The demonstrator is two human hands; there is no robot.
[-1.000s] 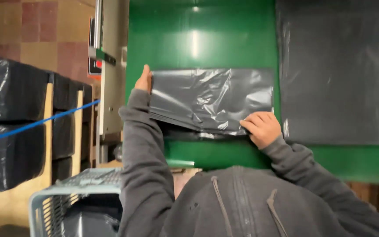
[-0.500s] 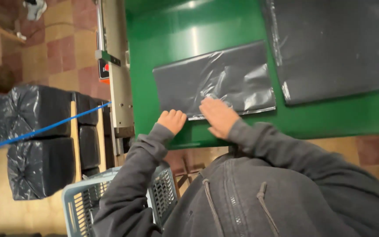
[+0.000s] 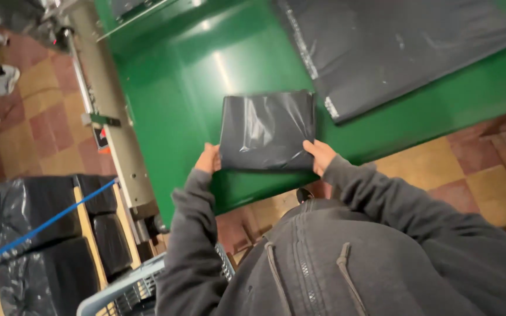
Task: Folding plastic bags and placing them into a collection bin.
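Bag (image 3: 266,130) now folded smaller; both hands' fingers (image 3: 317,153) grip corners.

Folded bag (image 3: 266,130) on table (image 3: 200,76), beside flat sheet (image 3: 393,47).

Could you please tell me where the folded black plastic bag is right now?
In the head view, the folded black bag lies mid-frame on the green table, held at its near corners by the left hand and right hand, beside a larger flat black sheet.
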